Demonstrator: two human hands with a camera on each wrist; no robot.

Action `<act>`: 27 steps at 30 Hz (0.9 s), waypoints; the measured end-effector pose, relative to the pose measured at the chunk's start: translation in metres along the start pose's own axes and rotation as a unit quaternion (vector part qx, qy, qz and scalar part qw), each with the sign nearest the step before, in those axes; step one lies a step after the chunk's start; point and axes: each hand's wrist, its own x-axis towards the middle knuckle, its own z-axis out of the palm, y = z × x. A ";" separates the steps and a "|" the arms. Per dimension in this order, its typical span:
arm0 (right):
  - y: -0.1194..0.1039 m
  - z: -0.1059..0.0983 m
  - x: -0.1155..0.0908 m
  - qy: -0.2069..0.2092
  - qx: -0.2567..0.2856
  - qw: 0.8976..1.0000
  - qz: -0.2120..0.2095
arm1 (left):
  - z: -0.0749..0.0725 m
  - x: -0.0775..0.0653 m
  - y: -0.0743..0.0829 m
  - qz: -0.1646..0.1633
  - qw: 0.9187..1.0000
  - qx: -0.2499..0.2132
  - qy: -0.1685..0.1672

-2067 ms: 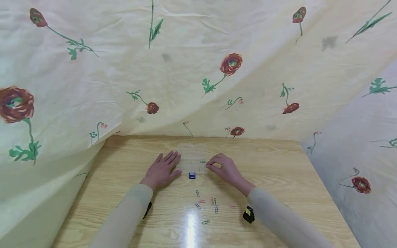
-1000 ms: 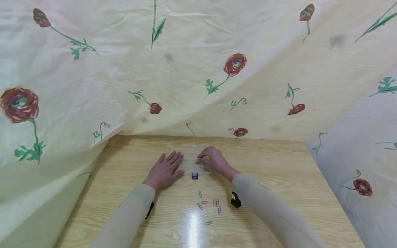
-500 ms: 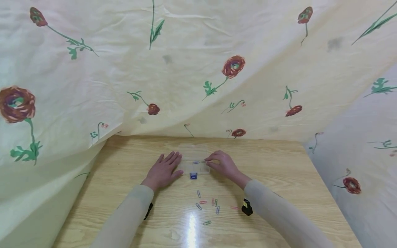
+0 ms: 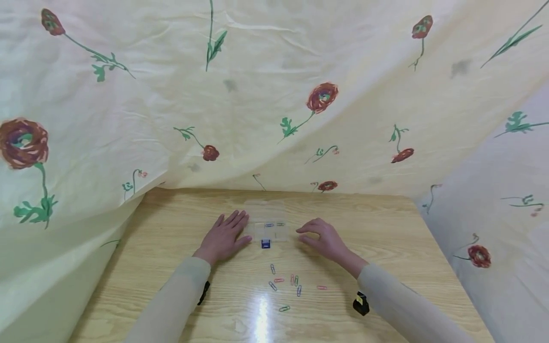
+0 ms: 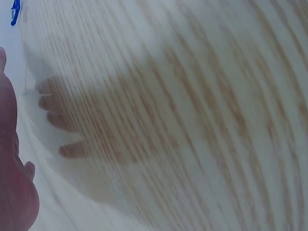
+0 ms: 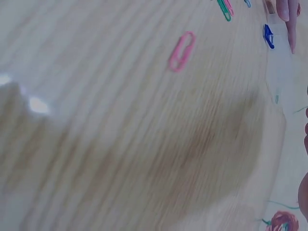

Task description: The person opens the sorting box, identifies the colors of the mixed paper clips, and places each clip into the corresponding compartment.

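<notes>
A transparent plastic box [image 4: 259, 232] with compartments lies near the back of the table, its lid [image 4: 264, 207] folded back and its blue latch [image 4: 266, 244] facing front. Within the back row sit a blue paper clip [image 4: 269, 225] and, right of it, a green paper clip [image 4: 280, 224]. My left hand [image 4: 224, 239] rests palm down with fingers spread, fingertips and thumb at the box's left side. To the right of the box, my right hand [image 4: 320, 237] is apart from it, fingers loosely bent and holding nothing. Only slivers of each hand show in its own wrist view.
Several loose paper clips lie in front of the box, among them a blue one [image 4: 272, 269], a far-right pink one [image 4: 321, 287] and the nearest green one [image 4: 284, 308]. Black wrist cameras [image 4: 361, 304] hang under the sleeves. A flowered cloth [image 4: 274, 95] encloses the wooden table [image 4: 364, 214].
My right hand pinched at the back compartments, then released and drew away right. The blue clip now shows in the back row, where none showed at first. The left hand has stayed put.
</notes>
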 end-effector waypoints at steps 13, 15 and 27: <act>-0.006 -0.018 -0.042 -0.013 -0.011 0.999 0.037 | -0.005 -0.001 -0.001 -0.008 1.000 -0.005 -0.014; -0.008 -0.018 -0.048 -0.015 -0.013 0.999 0.040 | -0.005 -0.001 0.000 -0.008 1.000 -0.006 -0.015; -0.016 -0.018 -0.083 -0.038 -0.008 0.998 0.057 | -0.002 0.000 0.000 -0.002 1.000 -0.018 -0.007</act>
